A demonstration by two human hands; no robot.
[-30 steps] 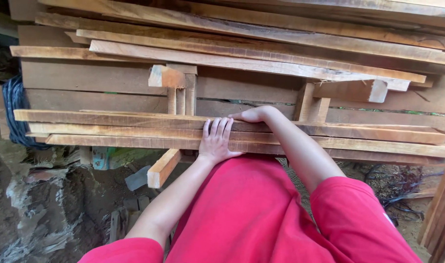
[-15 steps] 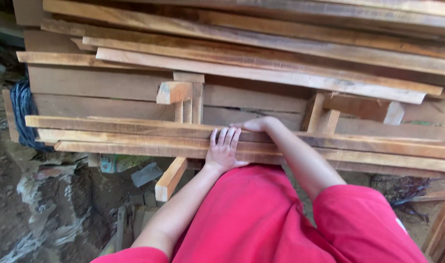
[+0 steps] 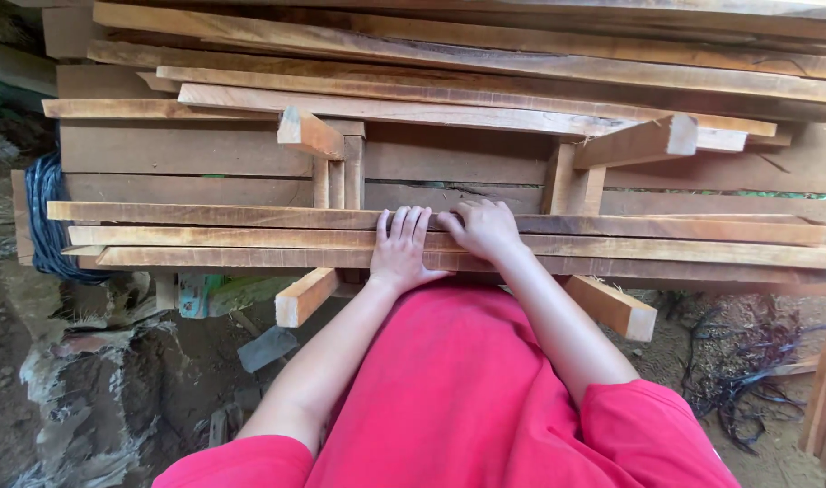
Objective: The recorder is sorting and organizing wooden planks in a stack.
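Observation:
A stack of long wooden planks [image 3: 205, 237] lies across short cross beams [image 3: 306, 295] in front of me. My left hand [image 3: 400, 251] rests flat on the top planks of the near stack, fingers together and stretched out. Right beside it, my right hand [image 3: 482, 228] curls over the far edge of the top plank [image 3: 666, 228], fingers bent around it. Both hands touch the same low stack. My red shirt fills the lower middle of the view.
A higher pile of planks [image 3: 449, 54] sits behind on upright blocks [image 3: 571, 185]. A blue coil of cord [image 3: 44, 217] hangs at the left. Rough stone and dirt [image 3: 79, 389] lie lower left; dark roots [image 3: 738, 370] lower right.
My view has shifted so the stack sits lower and closer. The left hand stays flat on the planks; the right hand has curled more tightly over the top plank beside it.

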